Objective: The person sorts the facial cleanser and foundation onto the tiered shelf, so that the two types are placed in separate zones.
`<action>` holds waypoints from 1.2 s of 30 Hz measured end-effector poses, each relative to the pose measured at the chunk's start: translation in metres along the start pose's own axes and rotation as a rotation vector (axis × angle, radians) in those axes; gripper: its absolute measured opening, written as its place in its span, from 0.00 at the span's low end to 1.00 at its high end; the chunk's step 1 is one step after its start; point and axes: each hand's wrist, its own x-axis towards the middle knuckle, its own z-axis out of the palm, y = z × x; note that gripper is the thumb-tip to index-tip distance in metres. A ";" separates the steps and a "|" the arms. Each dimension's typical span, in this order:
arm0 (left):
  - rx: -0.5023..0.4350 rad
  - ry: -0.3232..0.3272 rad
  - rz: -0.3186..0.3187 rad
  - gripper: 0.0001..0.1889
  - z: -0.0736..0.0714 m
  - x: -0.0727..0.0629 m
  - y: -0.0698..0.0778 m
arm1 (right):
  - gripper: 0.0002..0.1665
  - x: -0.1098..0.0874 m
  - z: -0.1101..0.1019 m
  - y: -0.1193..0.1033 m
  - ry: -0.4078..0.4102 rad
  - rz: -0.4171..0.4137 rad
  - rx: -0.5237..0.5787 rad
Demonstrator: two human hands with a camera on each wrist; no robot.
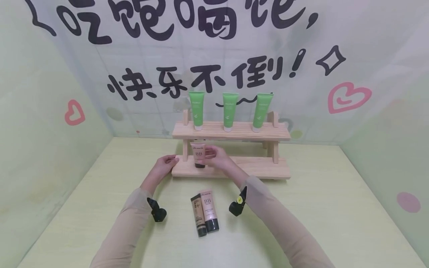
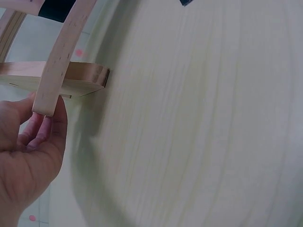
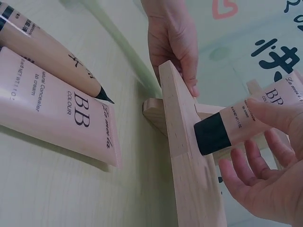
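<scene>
A pink BB cream tube is upright, black cap down, at the left part of the lower board of a two-tier wooden rack. My right hand holds this tube from its right side, thumb across the front; the right wrist view shows the cap against the board. With thumb and fingers, my left hand pinches the left end of the lower board. On the table in front lie another pink BB cream tube and a slimmer tan tube, side by side.
Three green tubes stand in a row, white caps down, on the rack's upper board. Behind the rack rises a white backdrop with black lettering. Pale side walls flank the light wood-grain table.
</scene>
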 end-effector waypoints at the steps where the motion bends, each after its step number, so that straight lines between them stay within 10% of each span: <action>1: 0.002 0.000 -0.001 0.26 0.000 0.000 0.000 | 0.38 -0.001 -0.001 0.000 0.002 0.003 0.009; 15: -0.006 -0.018 0.011 0.27 -0.002 0.002 -0.002 | 0.32 -0.019 -0.014 0.007 0.018 0.094 -0.010; 36: -0.013 -0.035 -0.021 0.27 -0.001 0.001 0.000 | 0.34 -0.053 -0.014 0.026 -0.269 0.197 -0.270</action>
